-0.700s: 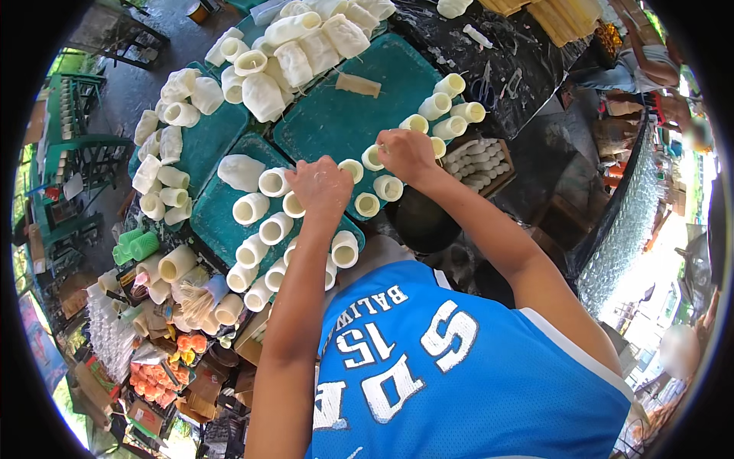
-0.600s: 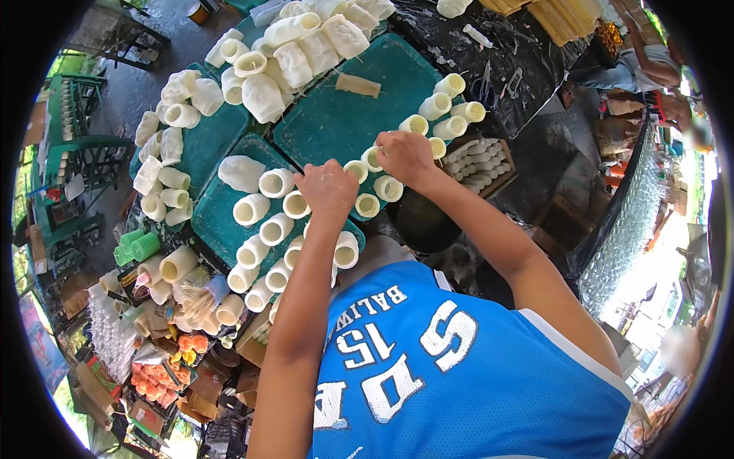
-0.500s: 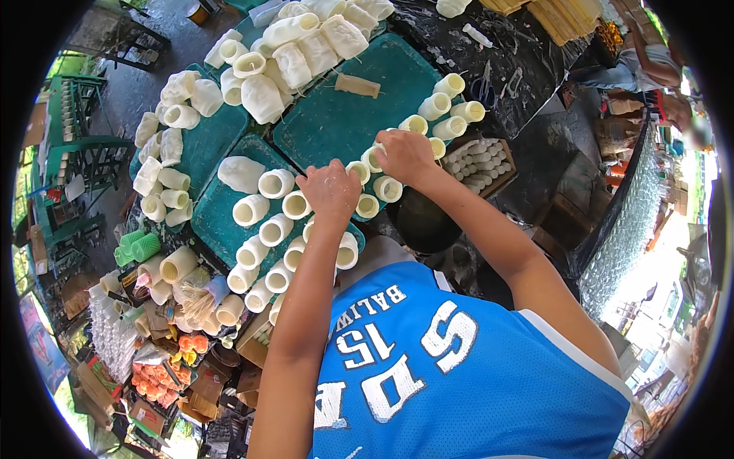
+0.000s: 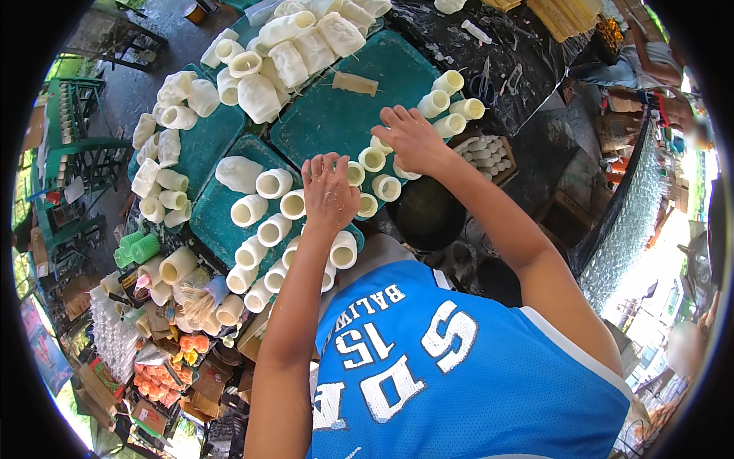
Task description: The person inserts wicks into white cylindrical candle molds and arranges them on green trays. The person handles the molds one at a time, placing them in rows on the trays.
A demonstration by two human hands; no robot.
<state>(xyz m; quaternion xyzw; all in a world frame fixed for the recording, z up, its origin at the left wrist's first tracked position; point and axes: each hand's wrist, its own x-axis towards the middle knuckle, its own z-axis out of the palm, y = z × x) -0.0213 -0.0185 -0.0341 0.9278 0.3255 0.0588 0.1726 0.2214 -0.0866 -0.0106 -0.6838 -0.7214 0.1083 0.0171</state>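
Nearest to me is the blue sleeveless jersey (image 4: 459, 367), filling the lower part of the view, with both bare forearms reaching up and away from it. My left hand (image 4: 329, 191) lies palm down, fingers spread, over the near end of a row of cream-white hollow cylinders (image 4: 274, 183) standing open end up on a dark green tray (image 4: 210, 218). The hand covers whatever is under it, so I cannot tell whether it grips a cylinder or only rests on top. One cylinder (image 4: 343, 249) stands just beside my left wrist at the tray's near corner.

A little farther out, my right hand (image 4: 413, 141) rests fingers spread on a cluster of the same cylinders (image 4: 372, 159) at the edge of a second green tray (image 4: 329, 122); its fingers look loose rather than clenched, and I cannot tell if any cylinder is pinched. Just to the right of that hand sits a dark round pan (image 4: 424, 214), and beyond it a small box of pale pieces (image 4: 485, 153).

Farther away, a heap of white cylinders lying on their sides (image 4: 298, 46) covers the far trays. A tan flat piece (image 4: 354, 83) lies alone on the second tray. To the far left stands a green rack (image 4: 73, 145).
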